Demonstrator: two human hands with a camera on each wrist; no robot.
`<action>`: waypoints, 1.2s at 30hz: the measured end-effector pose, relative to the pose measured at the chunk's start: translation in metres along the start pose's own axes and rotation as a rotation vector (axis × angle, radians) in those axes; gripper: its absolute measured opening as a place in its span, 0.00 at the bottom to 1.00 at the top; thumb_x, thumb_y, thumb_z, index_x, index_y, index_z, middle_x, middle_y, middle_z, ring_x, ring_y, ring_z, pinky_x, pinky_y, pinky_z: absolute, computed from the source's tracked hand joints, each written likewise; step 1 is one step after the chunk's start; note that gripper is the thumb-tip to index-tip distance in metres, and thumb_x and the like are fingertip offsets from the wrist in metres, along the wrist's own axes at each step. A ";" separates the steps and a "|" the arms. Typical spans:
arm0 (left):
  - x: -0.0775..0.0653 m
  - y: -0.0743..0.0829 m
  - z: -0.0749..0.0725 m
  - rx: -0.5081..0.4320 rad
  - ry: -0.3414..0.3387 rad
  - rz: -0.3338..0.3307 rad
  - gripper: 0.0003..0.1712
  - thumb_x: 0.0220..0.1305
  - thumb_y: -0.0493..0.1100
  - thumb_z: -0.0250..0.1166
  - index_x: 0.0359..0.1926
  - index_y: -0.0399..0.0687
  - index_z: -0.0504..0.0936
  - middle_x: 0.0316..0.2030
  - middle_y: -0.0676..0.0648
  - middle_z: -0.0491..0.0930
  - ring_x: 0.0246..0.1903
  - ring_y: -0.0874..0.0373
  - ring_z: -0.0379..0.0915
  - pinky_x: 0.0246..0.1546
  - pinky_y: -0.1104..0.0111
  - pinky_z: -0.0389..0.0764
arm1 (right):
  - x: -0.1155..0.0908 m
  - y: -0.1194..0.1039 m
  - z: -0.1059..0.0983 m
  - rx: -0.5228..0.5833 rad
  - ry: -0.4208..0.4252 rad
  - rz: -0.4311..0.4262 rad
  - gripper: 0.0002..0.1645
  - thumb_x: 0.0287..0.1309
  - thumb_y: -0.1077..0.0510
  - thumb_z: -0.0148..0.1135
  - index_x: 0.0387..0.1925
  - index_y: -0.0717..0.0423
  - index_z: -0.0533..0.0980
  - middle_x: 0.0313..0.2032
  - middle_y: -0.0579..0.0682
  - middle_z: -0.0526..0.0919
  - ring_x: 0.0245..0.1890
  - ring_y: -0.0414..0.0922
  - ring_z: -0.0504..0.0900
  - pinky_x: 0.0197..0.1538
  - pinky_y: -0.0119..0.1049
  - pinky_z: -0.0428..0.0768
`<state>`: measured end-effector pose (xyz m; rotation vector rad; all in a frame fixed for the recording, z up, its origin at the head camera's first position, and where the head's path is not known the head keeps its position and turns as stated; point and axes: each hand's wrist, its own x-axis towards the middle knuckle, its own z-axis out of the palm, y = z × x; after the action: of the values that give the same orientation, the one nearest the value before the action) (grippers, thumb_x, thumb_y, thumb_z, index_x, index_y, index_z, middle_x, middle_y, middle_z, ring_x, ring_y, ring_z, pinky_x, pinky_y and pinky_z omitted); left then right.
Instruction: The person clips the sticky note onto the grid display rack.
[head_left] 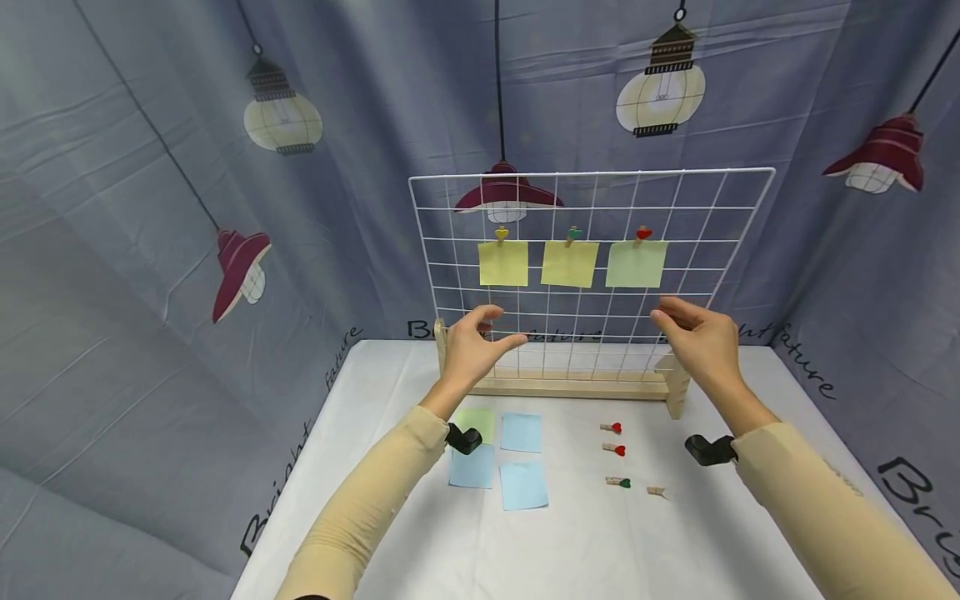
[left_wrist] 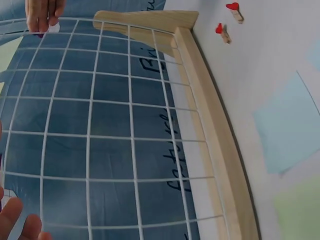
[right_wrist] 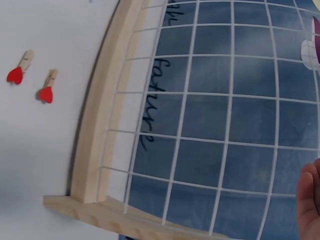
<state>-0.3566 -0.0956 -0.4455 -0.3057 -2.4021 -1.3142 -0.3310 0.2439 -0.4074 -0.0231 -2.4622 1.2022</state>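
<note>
A white wire grid panel (head_left: 600,317) stands upright in a wooden base (head_left: 570,388). Clipped in a row on it are two yellow notes (head_left: 503,263) (head_left: 570,264) and a pale green note (head_left: 636,265), each under a small heart clothespin. My left hand (head_left: 474,346) hovers in front of the panel's lower left part, thumb and fingers apart, holding nothing. My right hand (head_left: 701,342) is at the lower right of the panel, fingers loosely bent, with nothing visible in it. In the right wrist view only part of that hand (right_wrist: 309,205) shows.
On the white table lie a green note (head_left: 477,423) and three blue notes (head_left: 521,432). To their right are two red heart clothespins (head_left: 613,450), a green one (head_left: 618,482) and a plain-looking clothespin (head_left: 656,492). A printed curtain (head_left: 360,233) hangs behind.
</note>
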 end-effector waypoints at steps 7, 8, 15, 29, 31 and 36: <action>-0.005 -0.013 -0.003 -0.007 0.000 -0.021 0.38 0.50 0.61 0.81 0.62 0.59 0.82 0.58 0.51 0.84 0.54 0.50 0.80 0.50 0.56 0.82 | -0.008 0.013 0.003 -0.040 -0.022 -0.023 0.32 0.70 0.39 0.63 0.65 0.55 0.79 0.57 0.58 0.86 0.42 0.24 0.76 0.39 0.13 0.71; -0.006 -0.014 -0.003 -0.014 -0.005 -0.029 0.38 0.50 0.60 0.82 0.62 0.60 0.81 0.59 0.52 0.83 0.54 0.49 0.80 0.51 0.55 0.81 | -0.009 0.015 0.003 -0.047 -0.025 -0.026 0.32 0.70 0.39 0.63 0.65 0.55 0.79 0.56 0.58 0.86 0.44 0.29 0.79 0.39 0.13 0.71; -0.015 -0.026 -0.008 -0.026 -0.043 -0.086 0.44 0.49 0.64 0.81 0.66 0.60 0.79 0.63 0.54 0.80 0.59 0.46 0.76 0.53 0.49 0.79 | -0.018 0.023 0.006 -0.052 -0.047 -0.029 0.34 0.70 0.40 0.63 0.67 0.57 0.77 0.58 0.61 0.85 0.53 0.55 0.84 0.40 0.13 0.70; -0.028 -0.045 -0.026 -0.021 -0.100 -0.104 0.50 0.45 0.67 0.82 0.71 0.75 0.72 0.72 0.51 0.72 0.70 0.43 0.69 0.63 0.40 0.74 | -0.033 0.038 -0.002 -0.076 -0.225 0.046 0.49 0.67 0.32 0.61 0.79 0.51 0.61 0.73 0.69 0.66 0.66 0.75 0.70 0.63 0.68 0.72; -0.030 -0.047 -0.028 -0.022 -0.115 -0.121 0.51 0.46 0.66 0.82 0.71 0.76 0.71 0.73 0.51 0.69 0.72 0.44 0.67 0.64 0.40 0.73 | -0.035 0.040 -0.003 -0.081 -0.242 0.040 0.50 0.67 0.33 0.63 0.79 0.51 0.59 0.74 0.70 0.64 0.66 0.76 0.69 0.63 0.70 0.72; -0.037 -0.054 -0.033 -0.050 -0.131 -0.149 0.51 0.47 0.61 0.83 0.73 0.76 0.69 0.75 0.51 0.67 0.73 0.43 0.65 0.64 0.39 0.72 | -0.042 0.047 -0.004 -0.069 -0.279 0.030 0.53 0.65 0.34 0.66 0.81 0.51 0.56 0.76 0.70 0.59 0.68 0.78 0.65 0.65 0.71 0.69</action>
<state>-0.3352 -0.1523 -0.4865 -0.2376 -2.5463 -1.4632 -0.2985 0.2690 -0.4550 0.0955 -2.7516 1.2031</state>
